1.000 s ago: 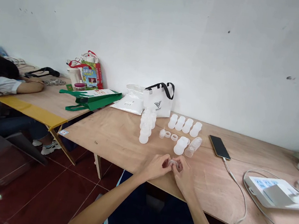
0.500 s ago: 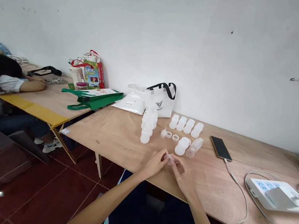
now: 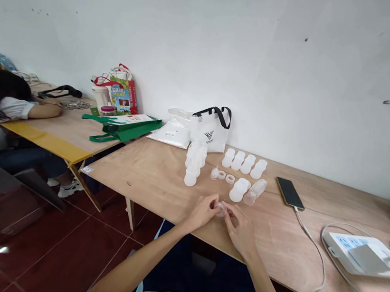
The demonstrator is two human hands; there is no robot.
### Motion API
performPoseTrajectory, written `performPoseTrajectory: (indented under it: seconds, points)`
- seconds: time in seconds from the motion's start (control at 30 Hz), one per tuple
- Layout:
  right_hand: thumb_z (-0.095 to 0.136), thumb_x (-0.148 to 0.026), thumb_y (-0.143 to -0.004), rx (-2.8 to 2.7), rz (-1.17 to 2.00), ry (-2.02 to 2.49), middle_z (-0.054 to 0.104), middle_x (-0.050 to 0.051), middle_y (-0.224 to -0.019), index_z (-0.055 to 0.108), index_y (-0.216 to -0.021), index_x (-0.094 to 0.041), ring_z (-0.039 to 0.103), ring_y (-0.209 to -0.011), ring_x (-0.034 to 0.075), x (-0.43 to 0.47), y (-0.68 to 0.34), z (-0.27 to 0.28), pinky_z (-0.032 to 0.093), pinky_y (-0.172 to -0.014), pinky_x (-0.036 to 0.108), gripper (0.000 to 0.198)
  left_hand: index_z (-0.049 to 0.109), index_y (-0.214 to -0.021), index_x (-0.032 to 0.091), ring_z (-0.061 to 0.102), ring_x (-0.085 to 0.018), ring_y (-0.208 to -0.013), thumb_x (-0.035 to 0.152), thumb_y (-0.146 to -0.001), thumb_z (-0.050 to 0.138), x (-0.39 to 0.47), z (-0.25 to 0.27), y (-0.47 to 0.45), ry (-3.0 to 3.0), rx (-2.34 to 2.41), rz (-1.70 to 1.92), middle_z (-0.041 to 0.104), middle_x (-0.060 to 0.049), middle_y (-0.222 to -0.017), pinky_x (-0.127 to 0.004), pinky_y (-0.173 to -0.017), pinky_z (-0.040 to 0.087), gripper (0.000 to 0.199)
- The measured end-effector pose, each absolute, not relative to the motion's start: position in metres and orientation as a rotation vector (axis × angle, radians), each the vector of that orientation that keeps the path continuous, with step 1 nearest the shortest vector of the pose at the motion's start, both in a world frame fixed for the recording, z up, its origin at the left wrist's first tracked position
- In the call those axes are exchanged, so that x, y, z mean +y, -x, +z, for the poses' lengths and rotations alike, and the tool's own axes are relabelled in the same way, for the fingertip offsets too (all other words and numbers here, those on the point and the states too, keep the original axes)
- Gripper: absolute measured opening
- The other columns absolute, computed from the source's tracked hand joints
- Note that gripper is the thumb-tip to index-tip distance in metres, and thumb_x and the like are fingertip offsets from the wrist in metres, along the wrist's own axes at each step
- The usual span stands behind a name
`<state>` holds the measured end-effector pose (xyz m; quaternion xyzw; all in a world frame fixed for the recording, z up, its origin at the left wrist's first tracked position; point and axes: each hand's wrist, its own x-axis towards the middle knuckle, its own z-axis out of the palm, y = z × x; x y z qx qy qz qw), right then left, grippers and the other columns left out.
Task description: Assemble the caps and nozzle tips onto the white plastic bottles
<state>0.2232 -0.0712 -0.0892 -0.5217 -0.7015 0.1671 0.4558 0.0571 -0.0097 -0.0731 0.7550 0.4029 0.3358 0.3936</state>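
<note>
Near the table's front edge, my left hand and my right hand pinch a small clear plastic ring-shaped piece between them. Its exact kind is too small to make out. Just beyond lie several clear rings and a small clear part with a thin tip. To their right are a white waisted plastic bottle and a clear bottle lying on its side. Several more white waisted bottles line up at the back, and a cluster of frosted bottles stands on the left.
A phone on a white cable and a white device lie to the right. White bags rest against the wall. Leftward, a green bag spans toward another table, where a person leans.
The clear piece has tilted slightly between my fingers. My hands stay in nearly the same spot, and the view has shifted a little.
</note>
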Motion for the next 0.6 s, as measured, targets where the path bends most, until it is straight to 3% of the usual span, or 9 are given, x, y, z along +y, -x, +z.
performPoseTrajectory:
  seconds: [0.17,0.4,0.6]
  points:
    - [0.051,-0.042,-0.101,-1.687,0.467,1.282,0.074,0.008,-0.11,0.072,-0.12,-0.028,0.071,-0.096,0.025,-0.071,-0.221,-0.088,0.059,-0.09,0.044,0.032,0.036,-0.067,0.019,0.039,-0.011,-0.06,0.021,-0.084,0.057,-0.013,-0.069,-0.059,-1.973,1.055,0.84,0.041,0.007,-0.059,-0.026,-0.061,0.027,0.028]
    - [0.054,-0.047,-0.099,-1.487,0.517,1.323,0.072,0.009,-0.11,0.073,-0.115,-0.026,0.071,-0.094,0.025,-0.07,-0.223,-0.086,0.06,-0.085,0.041,0.032,0.047,-0.077,0.02,0.05,-0.012,-0.065,0.034,-0.095,0.052,-0.02,-0.062,-0.059,-2.022,0.959,0.808,0.054,0.005,-0.069,-0.025,-0.064,0.033,0.023]
    - [0.056,-0.047,-0.098,-1.496,0.559,1.291,0.07,0.01,-0.114,0.072,-0.119,-0.025,0.071,-0.094,0.025,-0.07,-0.223,-0.087,0.062,-0.084,0.041,0.033,0.046,-0.074,0.019,0.048,-0.012,-0.065,0.035,-0.098,0.048,-0.018,-0.067,-0.059,-2.064,0.967,0.823,0.054,0.004,-0.069,-0.026,-0.065,0.033,0.029]
